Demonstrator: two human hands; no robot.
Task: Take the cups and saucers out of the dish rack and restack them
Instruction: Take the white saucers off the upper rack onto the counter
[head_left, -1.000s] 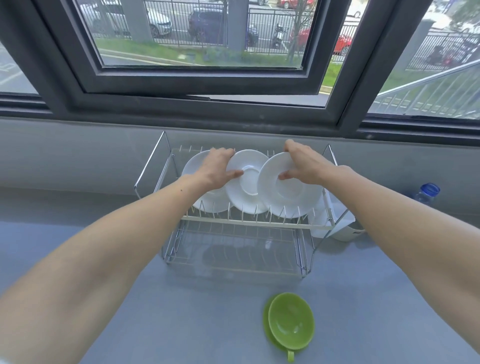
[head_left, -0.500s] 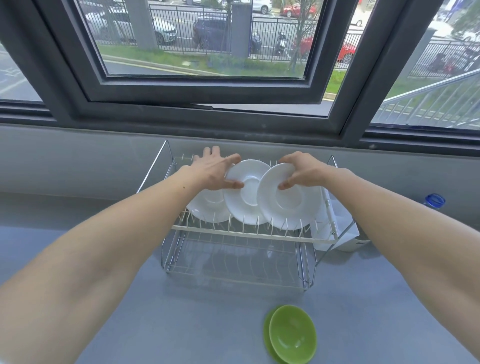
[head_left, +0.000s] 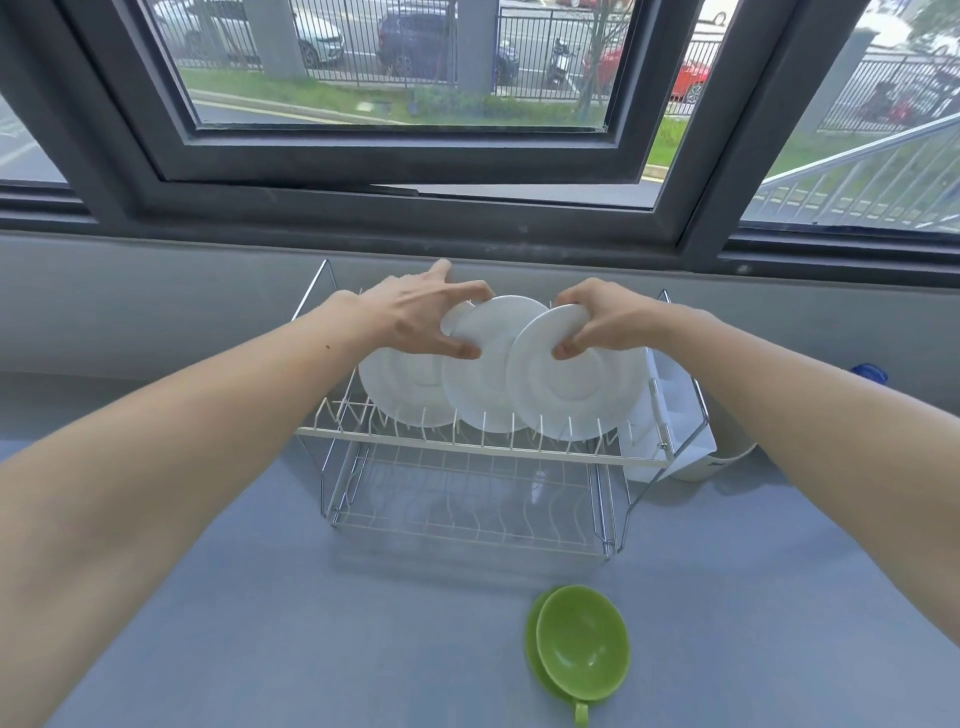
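Note:
Three white saucers stand on edge in the top tier of a wire dish rack (head_left: 467, 449). My left hand (head_left: 421, 317) pinches the top rim of the middle saucer (head_left: 488, 384), thumb in front and fingers behind. The left saucer (head_left: 400, 389) sits partly behind it. My right hand (head_left: 602, 322) grips the top rim of the right saucer (head_left: 576, 384). On the counter in front of the rack, a green cup (head_left: 582, 642) rests on a green saucer (head_left: 535, 649), handle toward me.
The rack's lower tier (head_left: 467, 514) holds nothing. A white cutlery holder (head_left: 670, 415) hangs on the rack's right side. A blue-capped bottle (head_left: 870, 373) peeks out behind my right arm. The grey wall and window frame stand close behind the rack.
My left hand has shifted from the left saucer onto the middle saucer's rim and closed on it. My right hand keeps its hold on the right saucer. The view has tilted up slightly.

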